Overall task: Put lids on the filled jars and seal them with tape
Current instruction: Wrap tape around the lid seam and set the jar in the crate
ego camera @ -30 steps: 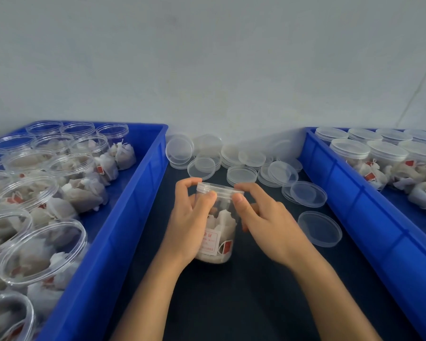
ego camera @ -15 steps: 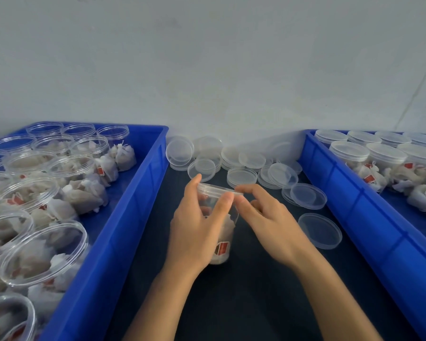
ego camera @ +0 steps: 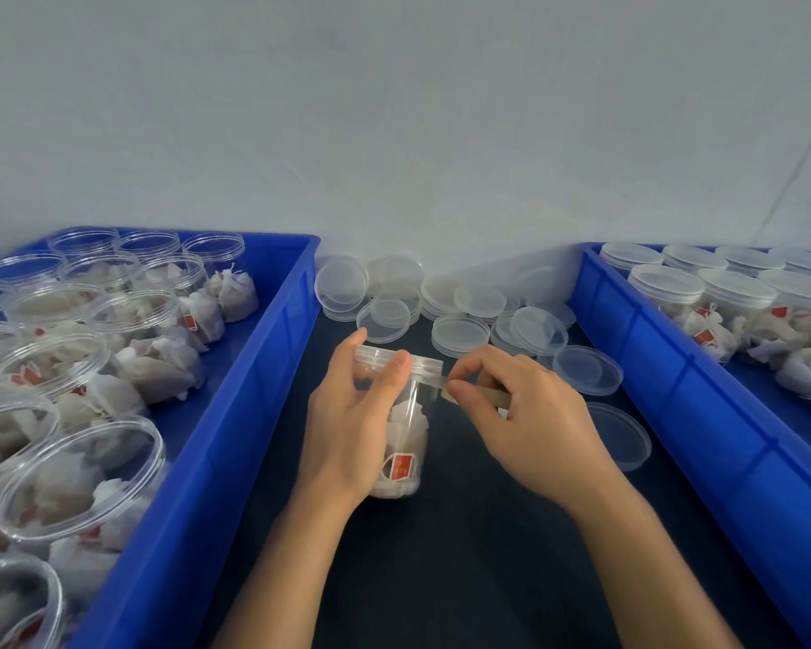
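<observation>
Along the bench's left edge, the left bin point(ego camera: 235, 414) holds many filled jars still open, so most of the work looks undone. Mid-bench, the left hand point(ego camera: 347, 423) wraps its grip round a lidded jar point(ego camera: 406, 433) while the right hand point(ego camera: 525, 414) pinches tape point(ego camera: 443, 381) against the lid's rim, sealing apparently under way. Along the right edge, the right bin point(ego camera: 666, 381) holds lidded jars.

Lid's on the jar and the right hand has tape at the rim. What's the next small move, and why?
Probably turn the jar with the left hand so the tape wraps along the lid seam. The right hand pinches the strip by the lid's right edge, and only a short piece seems laid so far.
</observation>
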